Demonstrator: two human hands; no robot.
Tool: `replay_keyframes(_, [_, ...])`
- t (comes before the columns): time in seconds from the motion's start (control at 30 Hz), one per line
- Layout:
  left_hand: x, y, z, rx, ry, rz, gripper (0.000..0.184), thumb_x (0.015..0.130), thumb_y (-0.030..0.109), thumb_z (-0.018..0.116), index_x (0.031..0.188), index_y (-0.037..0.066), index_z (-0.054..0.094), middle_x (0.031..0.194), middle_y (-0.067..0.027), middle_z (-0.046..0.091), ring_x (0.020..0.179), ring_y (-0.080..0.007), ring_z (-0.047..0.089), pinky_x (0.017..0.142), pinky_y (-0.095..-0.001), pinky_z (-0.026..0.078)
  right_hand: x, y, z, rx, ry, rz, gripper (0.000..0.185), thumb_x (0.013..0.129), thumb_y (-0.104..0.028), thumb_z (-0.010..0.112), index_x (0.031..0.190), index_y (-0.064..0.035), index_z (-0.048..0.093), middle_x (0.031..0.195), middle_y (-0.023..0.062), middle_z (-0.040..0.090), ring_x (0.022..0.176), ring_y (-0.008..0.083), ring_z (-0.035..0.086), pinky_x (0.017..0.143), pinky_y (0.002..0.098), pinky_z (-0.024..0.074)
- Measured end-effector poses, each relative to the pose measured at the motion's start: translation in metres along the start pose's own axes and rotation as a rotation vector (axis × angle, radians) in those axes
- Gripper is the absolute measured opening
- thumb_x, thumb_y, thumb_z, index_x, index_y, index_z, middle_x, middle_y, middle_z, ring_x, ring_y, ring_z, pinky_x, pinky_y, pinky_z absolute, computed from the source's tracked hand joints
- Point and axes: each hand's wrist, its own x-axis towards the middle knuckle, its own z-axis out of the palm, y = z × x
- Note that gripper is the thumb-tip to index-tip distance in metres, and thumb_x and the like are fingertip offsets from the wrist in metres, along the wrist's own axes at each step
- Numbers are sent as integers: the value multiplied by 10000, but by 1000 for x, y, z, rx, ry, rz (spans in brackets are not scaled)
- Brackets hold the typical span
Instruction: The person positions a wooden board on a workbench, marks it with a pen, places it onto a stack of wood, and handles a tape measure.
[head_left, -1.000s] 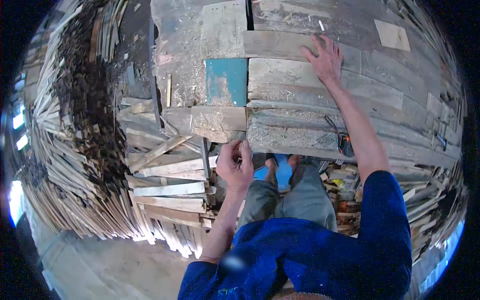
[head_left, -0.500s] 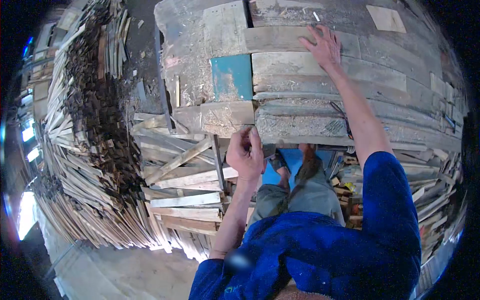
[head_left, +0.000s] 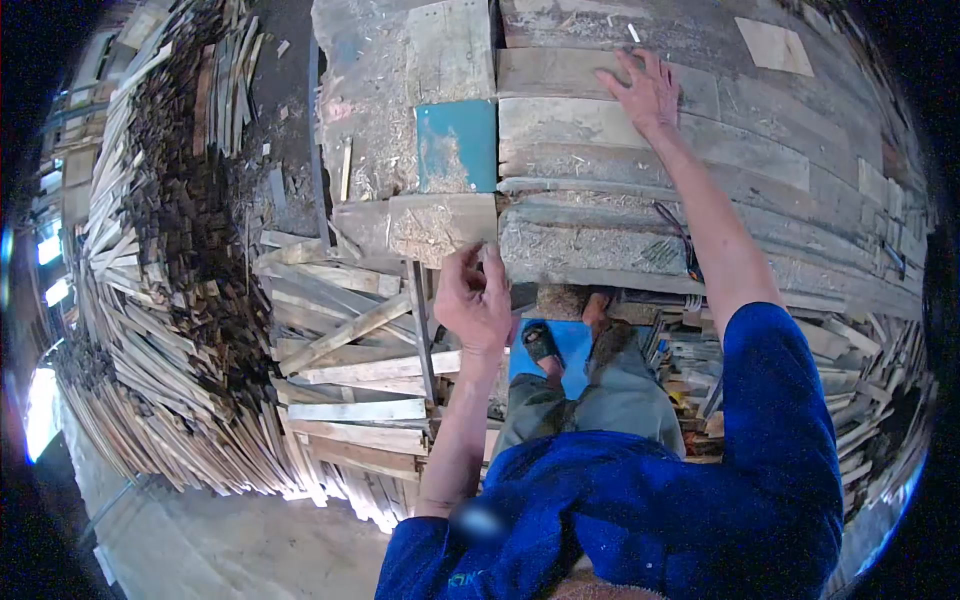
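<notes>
My right hand [head_left: 647, 95] lies with fingers spread on a long wooden board [head_left: 560, 75] that is set among other boards on the workbench [head_left: 365, 60]. At the bench's front edge is my left hand [head_left: 473, 300], its fingers curled toward the thumb. Whatever those fingers may hold is too small or hidden to make out. Just beyond them, sawdust and shavings [head_left: 440, 225] cover a flat wood piece. Further back sits a teal square panel [head_left: 455, 145], partly dusted with shavings.
Stacked wood strips [head_left: 190, 300] rise along the left side. Loose slats [head_left: 350, 340] lie below the bench edge. A dark cord or tool [head_left: 680, 235] rests near my right forearm. My feet stand on a blue mat [head_left: 570, 345], and a pale wood square [head_left: 774, 46] lies far right.
My left hand has shifted slightly left along the bench edge, still curled. My right hand stays spread on the same board. The view has tilted a little.
</notes>
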Motion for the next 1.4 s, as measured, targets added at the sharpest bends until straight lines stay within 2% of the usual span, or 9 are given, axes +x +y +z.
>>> replay_keyframes(0.63, [3,21,4,63,15,-68,225,998,212,678,968,-10,693,740,7,629,652,-52,496,591,-225,413,-6,15,11,58,118,-66,566,941,-583,581,1348,-197,660,1324,92,569,1279,279,505,1157,483,287])
replay_keyframes(0.7, [5,22,5,65,-54,-205,259,977,243,703,974,-16,699,757,-18,661,653,-73,543,599,-248,445,-4,16,13,48,116,-70,562,945,-577,578,1344,-190,658,1329,90,569,1278,277,504,1151,484,290])
replay_keyframes(0.8, [30,21,-1,417,-395,-339,392,921,393,696,1004,11,710,816,-112,728,760,-248,698,704,-369,521,1,18,13,38,33,-55,578,946,-580,577,1349,-171,644,1336,88,567,1277,282,501,1137,488,301])
replay_keyframes(0.9, [80,-23,15,112,-599,-572,474,900,410,684,1027,-46,711,836,-160,719,777,-230,685,715,-369,509,3,16,15,41,-5,-58,607,941,-597,577,1362,-161,623,1349,88,551,1269,293,499,1130,489,305])
replay_keyframes(0.93, [105,13,26,227,-571,-558,479,902,399,687,1039,-60,710,838,-171,713,776,-218,679,716,-367,508,3,17,18,60,-13,-42,612,937,-600,583,1366,-165,618,1358,86,540,1261,296,501,1126,486,309])
replay_keyframes(1.0, [137,-25,61,185,-446,-426,451,904,395,694,1016,-41,722,841,-168,718,771,-223,676,713,-362,508,8,15,19,73,-27,-27,617,933,-603,590,1371,-169,613,1368,85,528,1253,299,503,1122,484,313])
replay_keyframes(1.17, [198,-44,136,382,-254,-155,494,892,451,707,1120,13,706,995,-204,741,847,-362,708,796,-456,548,13,11,16,71,-112,-1,639,914,-590,631,1397,-174,585,1375,85,510,1261,302,489,1113,489,329])
replay_keyframes(1.3, [215,-43,176,452,-421,-269,515,839,451,758,1116,22,686,1083,-236,719,934,-403,706,841,-490,548,15,9,19,80,-121,4,645,911,-593,629,1400,-175,578,1372,87,506,1267,312,478,1115,494,327])
replay_keyframes(1.4, [219,-46,187,423,-324,-299,477,812,430,782,1029,13,699,1019,-245,723,927,-404,708,837,-485,553,16,9,20,75,-100,-14,643,910,-589,631,1397,-174,573,1372,86,503,1269,323,469,1117,493,325])
